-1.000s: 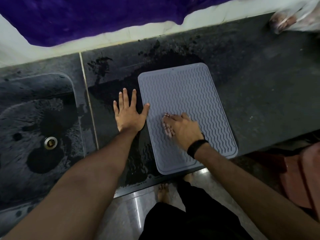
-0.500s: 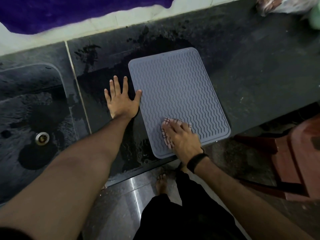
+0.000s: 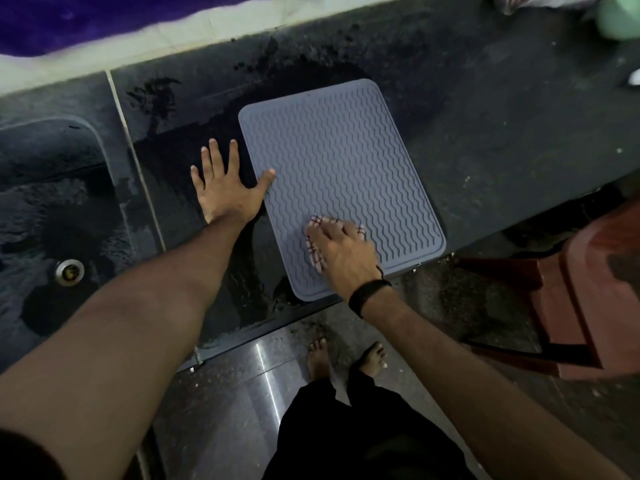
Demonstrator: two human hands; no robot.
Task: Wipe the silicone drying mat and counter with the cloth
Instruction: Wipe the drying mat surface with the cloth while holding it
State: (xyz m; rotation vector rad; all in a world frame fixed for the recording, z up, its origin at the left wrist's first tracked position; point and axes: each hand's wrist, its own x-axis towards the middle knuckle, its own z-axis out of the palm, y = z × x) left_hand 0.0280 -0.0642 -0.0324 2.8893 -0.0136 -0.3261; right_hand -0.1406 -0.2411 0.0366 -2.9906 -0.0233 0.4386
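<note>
Fingers [image 3: 332, 233] of R hand [image 3: 346, 254] press 1 cloth [image 3: 316, 251], 1 mat [image 3: 339, 161]

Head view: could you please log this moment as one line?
right hand presses cloth on mat | left hand flat on counter, thumb on mat

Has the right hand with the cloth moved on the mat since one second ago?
Yes. The right hand with the cloth slid toward the mat's near edge.

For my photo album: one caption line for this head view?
Right hand presses a cloth on the grey mat; left hand flat beside it.
</note>
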